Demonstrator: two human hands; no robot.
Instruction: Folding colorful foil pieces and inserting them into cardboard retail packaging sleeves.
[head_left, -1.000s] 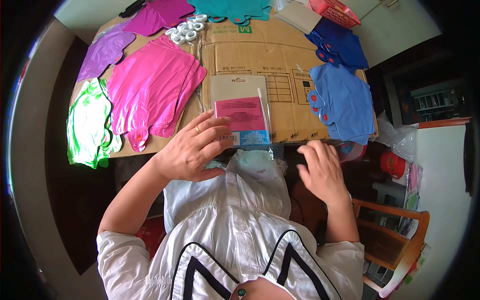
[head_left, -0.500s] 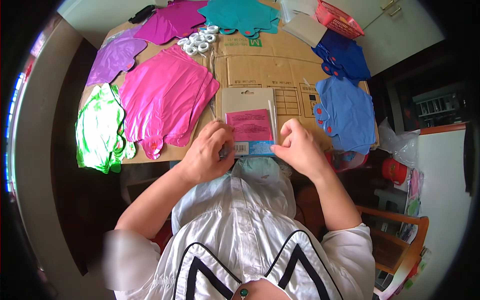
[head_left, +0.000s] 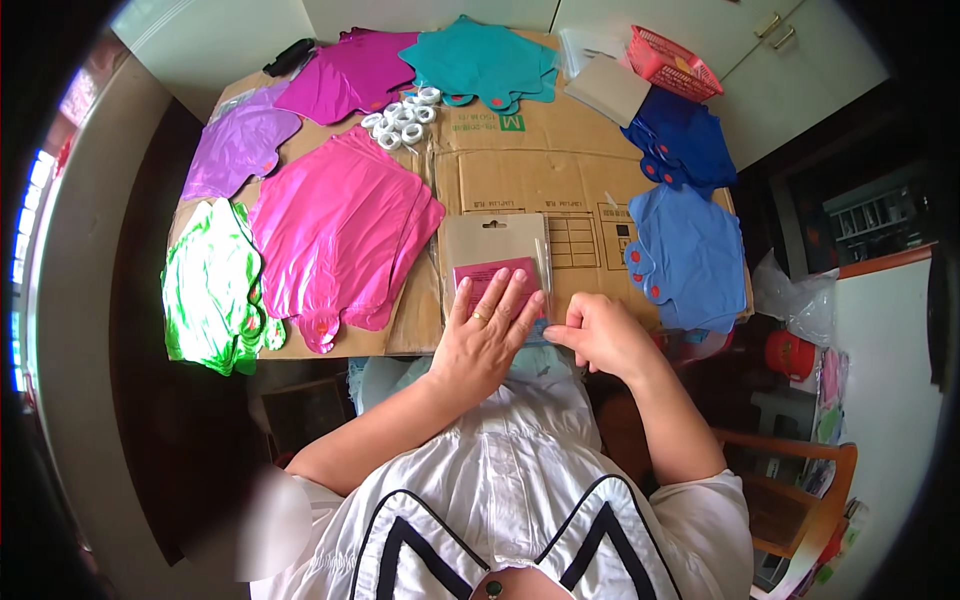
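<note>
A flat clear plastic bag [head_left: 541,246] holding a grey card [head_left: 470,238] with a hang hole and a folded pink sheet [head_left: 472,271] lies on the cardboard, near its front edge. My left hand [head_left: 487,335] rests flat on the bag's lower part, fingers spread, covering much of the pink sheet; a ring is on one finger. At the bag's lower right corner my right hand [head_left: 600,335] is closed, thumb and forefinger pinched at the plastic edge. To the left lies a stack of pink foil balloons [head_left: 335,230], flat and uninflated.
Flat foil balloons surround the cardboard [head_left: 520,175]: green [head_left: 210,285], lilac [head_left: 235,150], magenta [head_left: 350,75], teal [head_left: 480,60], dark blue [head_left: 685,135] and light blue [head_left: 690,255]. Several white ribbon rolls [head_left: 405,120] sit at the back. A red basket [head_left: 675,65] stands back right, beside a grey card [head_left: 607,90].
My left hand has moved from the bag's left edge onto its front and flattened out. My right hand stays at the lower right corner. The whole view has shifted slightly.
</note>
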